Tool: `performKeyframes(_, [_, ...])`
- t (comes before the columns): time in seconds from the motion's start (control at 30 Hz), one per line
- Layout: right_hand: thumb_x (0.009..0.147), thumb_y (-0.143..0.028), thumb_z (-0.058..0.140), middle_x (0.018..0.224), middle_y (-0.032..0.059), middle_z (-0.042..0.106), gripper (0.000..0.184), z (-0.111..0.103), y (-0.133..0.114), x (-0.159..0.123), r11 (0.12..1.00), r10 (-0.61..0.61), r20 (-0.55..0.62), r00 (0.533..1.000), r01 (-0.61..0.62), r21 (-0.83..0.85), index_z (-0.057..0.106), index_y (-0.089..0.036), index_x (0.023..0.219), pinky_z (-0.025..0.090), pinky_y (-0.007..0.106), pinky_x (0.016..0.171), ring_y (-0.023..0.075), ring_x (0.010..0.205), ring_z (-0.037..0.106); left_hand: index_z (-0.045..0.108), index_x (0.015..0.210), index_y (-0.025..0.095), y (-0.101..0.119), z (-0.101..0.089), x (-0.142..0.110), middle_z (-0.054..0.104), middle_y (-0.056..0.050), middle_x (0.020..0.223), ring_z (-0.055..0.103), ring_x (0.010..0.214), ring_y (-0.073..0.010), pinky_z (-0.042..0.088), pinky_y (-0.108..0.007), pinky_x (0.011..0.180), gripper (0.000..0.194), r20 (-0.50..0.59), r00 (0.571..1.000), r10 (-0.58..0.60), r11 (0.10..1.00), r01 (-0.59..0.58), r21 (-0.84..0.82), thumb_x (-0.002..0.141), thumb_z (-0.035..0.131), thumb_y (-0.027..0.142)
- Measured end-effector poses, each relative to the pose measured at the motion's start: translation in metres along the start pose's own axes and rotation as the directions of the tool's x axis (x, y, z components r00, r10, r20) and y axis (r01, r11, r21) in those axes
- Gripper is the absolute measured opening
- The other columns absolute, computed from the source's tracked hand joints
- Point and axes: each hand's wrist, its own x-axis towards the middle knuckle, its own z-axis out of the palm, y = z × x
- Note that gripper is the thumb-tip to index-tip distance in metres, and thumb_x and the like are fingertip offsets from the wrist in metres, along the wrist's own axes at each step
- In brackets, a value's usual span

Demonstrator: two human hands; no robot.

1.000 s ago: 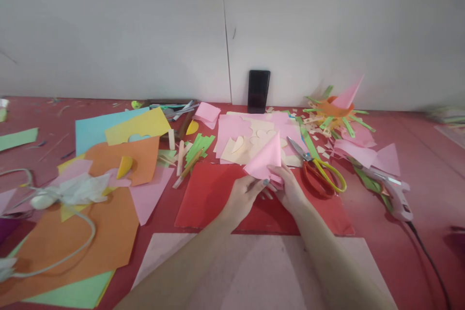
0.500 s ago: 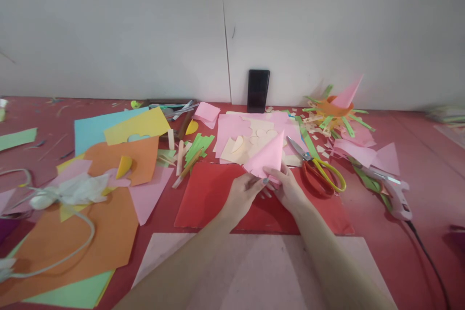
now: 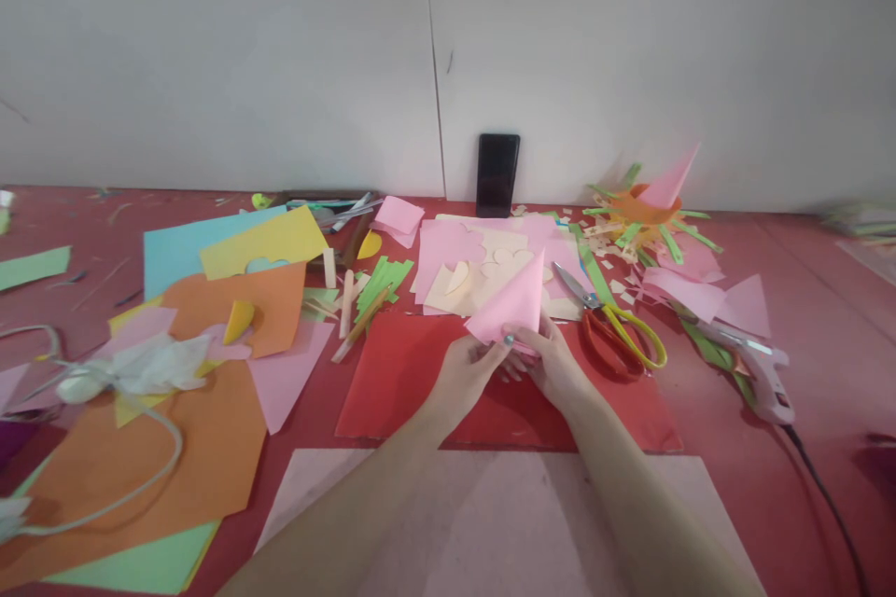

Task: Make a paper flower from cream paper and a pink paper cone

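Both my hands hold a pink paper cone (image 3: pixel 514 303), its tip pointing up and to the right. My left hand (image 3: pixel 470 378) grips the cone's lower left edge, thumb pressed on the paper. On the right side, my right hand (image 3: pixel 553 359) pinches the lower edge with its thumb in front. Beneath them lies a red board (image 3: pixel 399 382). Scissors (image 3: pixel 620 322) with yellow and red handles rest right of my right hand. Behind the cone are pink sheets (image 3: pixel 448 247) and cream paper cutouts (image 3: pixel 504 266).
A black phone (image 3: pixel 497 175) leans on the wall. At right are an orange and green paper piece (image 3: pixel 644 210) with a pink cone, and a glue gun (image 3: pixel 766 378) with its cord. Coloured sheets (image 3: pixel 210 429) and a white cable (image 3: pixel 172 448) cover the left.
The pink cone has shifted slightly left and down in my hands, and my left thumb sits a little higher on its edge. Everything else stays in place.
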Motion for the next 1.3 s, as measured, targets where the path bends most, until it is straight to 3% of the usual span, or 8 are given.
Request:
performKeyframes(0.33, [0.063, -0.018, 0.072, 0.058, -0.0049, 0.061, 0.032, 0.0010, -0.0006, -0.0005, 1.000, 0.009, -0.042, 0.999, -0.008, 0.020, 0.056, -0.019, 0.090, 0.040, 0.019, 0.030, 0.0088, 0.034, 0.048, 0.068, 0.066, 0.010, 0.0000, -0.0011, 0.0010, 0.069, -0.008, 0.061, 0.064, 0.055, -0.0159, 0.051, -0.026, 0.055, 0.035, 0.027, 1.000, -0.015, 0.999, 0.016, -0.040, 0.081, 0.050, 0.036])
performKeyframes(0.7, [0.070, -0.022, 0.068, 0.053, -0.0068, 0.058, 0.034, 0.0036, -0.0027, -0.0018, 1.000, -0.020, 0.041, 0.999, 0.019, 0.022, 0.053, -0.020, 0.100, 0.043, 0.023, 0.028, 0.0108, 0.029, 0.048, 0.061, 0.063, 0.013, 0.0048, 0.0005, -0.0015, 0.064, -0.003, 0.052, 0.061, 0.050, -0.0134, 0.051, -0.025, 0.056, 0.036, -0.020, 0.999, -0.042, 0.995, 0.040, -0.087, 0.077, 0.057, 0.046])
performKeyframes(0.97, [0.066, -0.020, 0.070, 0.053, -0.0070, 0.057, 0.025, 0.0006, -0.0023, 0.0015, 0.999, -0.008, -0.034, 0.999, 0.010, 0.037, 0.054, -0.019, 0.086, 0.041, 0.019, 0.028, 0.0081, 0.030, 0.046, 0.061, 0.071, 0.013, 0.0058, 0.0003, -0.0017, 0.066, -0.003, 0.062, 0.060, 0.053, -0.0118, 0.051, -0.025, 0.057, 0.033, 0.054, 0.998, 0.026, 0.996, -0.021, -0.087, 0.076, 0.059, 0.046])
performKeyframes(1.3, [0.071, -0.022, 0.066, 0.044, -0.0073, 0.050, 0.015, 0.0030, -0.0062, -0.0010, 0.999, 0.021, 0.105, 0.994, -0.025, 0.035, 0.051, -0.019, 0.071, 0.043, 0.023, 0.032, 0.0100, 0.032, 0.044, 0.062, 0.074, 0.012, 0.0026, 0.0000, -0.0013, 0.067, -0.005, 0.062, 0.061, 0.053, -0.0136, 0.051, -0.026, 0.056, 0.038, -0.007, 1.000, 0.030, 0.997, -0.030, -0.075, 0.080, 0.053, 0.049])
